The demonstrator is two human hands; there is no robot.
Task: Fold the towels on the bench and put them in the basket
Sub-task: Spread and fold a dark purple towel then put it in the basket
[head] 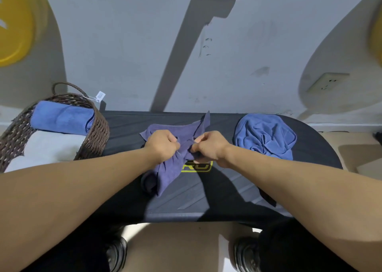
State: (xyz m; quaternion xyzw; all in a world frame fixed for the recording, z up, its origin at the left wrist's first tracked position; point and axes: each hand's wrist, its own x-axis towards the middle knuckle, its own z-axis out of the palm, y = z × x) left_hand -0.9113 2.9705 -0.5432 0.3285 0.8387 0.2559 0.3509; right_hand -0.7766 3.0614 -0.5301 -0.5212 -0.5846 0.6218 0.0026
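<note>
A crumpled purple towel [168, 169] lies in the middle of the black bench [227, 191]. My left hand [162, 145] and my right hand [208, 147] both pinch its bunched fabric close together above the bench centre. A light blue towel [266, 135] sits in a loose heap on the right part of the bench, untouched. At the left end stands a brown wicker basket [97, 135] holding a folded blue towel [62, 116] and white towels [51, 145] beneath it.
A grey wall [124, 44] rises right behind the bench, with a socket [326, 81] at the right. A white tag [100, 96] hangs from the basket handle. My shoes [117, 253] stand on the floor under the bench's near edge.
</note>
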